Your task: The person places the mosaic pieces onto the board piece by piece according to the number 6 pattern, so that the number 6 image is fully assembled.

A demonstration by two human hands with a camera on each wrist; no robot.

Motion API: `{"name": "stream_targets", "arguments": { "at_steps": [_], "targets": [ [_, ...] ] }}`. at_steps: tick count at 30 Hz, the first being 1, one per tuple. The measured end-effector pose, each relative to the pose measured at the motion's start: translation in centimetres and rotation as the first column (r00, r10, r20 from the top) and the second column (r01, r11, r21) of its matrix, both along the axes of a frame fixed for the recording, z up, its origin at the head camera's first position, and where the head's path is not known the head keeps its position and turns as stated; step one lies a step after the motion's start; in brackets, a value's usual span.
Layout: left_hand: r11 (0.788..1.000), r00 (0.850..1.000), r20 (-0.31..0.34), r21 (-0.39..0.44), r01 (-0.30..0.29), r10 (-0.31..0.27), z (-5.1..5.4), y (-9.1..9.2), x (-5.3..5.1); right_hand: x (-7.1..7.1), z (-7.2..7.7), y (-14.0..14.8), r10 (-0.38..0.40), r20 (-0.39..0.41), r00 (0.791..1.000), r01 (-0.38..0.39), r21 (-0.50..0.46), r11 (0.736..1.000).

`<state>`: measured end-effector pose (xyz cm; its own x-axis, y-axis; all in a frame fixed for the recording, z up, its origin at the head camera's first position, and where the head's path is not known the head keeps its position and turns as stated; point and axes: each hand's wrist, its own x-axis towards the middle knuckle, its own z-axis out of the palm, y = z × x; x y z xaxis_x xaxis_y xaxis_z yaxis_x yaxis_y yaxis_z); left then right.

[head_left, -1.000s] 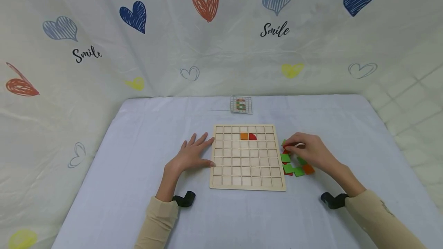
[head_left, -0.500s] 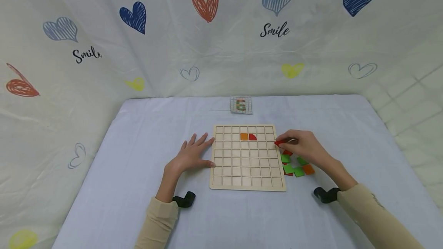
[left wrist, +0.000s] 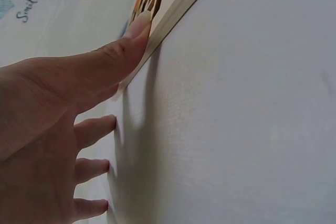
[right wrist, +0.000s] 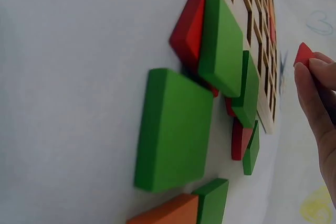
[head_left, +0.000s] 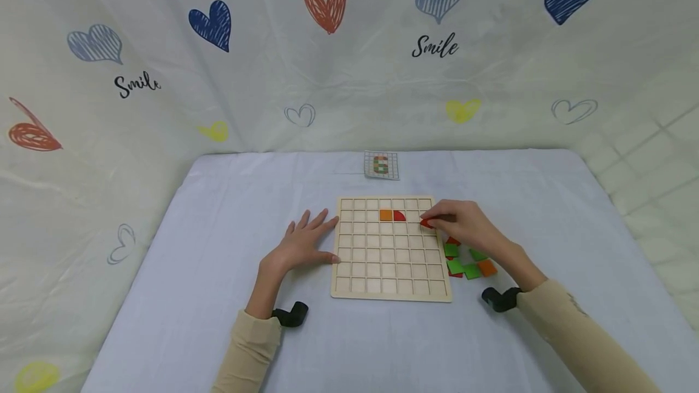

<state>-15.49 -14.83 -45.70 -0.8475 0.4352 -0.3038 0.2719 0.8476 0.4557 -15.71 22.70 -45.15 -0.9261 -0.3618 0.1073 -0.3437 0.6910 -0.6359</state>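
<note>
A square wooden grid board (head_left: 389, 290) lies on the white-covered table. One orange square tile (head_left: 386, 215) and, right beside it, a red quarter-round tile (head_left: 399, 216) sit in cells of its second row. My left hand (head_left: 303, 245) rests at the board's left edge, fingers spread, thumb touching the rim. Between thumb and fingers my right hand (head_left: 464, 223) pinches a small red tile (right wrist: 303, 55) above the board's right side; its full shape is partly hidden by the fingers. A loose pile holds green tiles (right wrist: 178, 129), red tiles (right wrist: 191, 27) and an orange tile (head_left: 487, 268).
The loose tiles lie close against the board's right edge, some overlapping. Behind the board lies a small card (head_left: 381, 165) with a gridded, coloured pattern. A white curtain (head_left: 360, 77) printed with hearts hangs behind the table. Black wrist mounts (head_left: 291, 315) sit at both cuffs.
My right hand has lifted the red tile from the pile and carried it left, over the board's right edge. The left hand stays where it was.
</note>
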Motion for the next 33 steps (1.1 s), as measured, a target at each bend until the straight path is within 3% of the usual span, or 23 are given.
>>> {"name": "stream_targets", "arguments": {
  "at_steps": [20,33],
  "targets": [
    [1.000,1.000,-0.014,0.006,0.013,-0.013,0.1,-0.1,0.0,-2.3,0.9,-3.6,0.110,0.085,0.990,-0.106,-0.051,0.993],
    [1.000,1.000,-0.006,0.009,0.005,-0.004,0.1,0.0,0.0,-3.9,0.9,-6.7,0.188,0.039,0.981,-0.187,-0.028,0.982]
  ]
}}
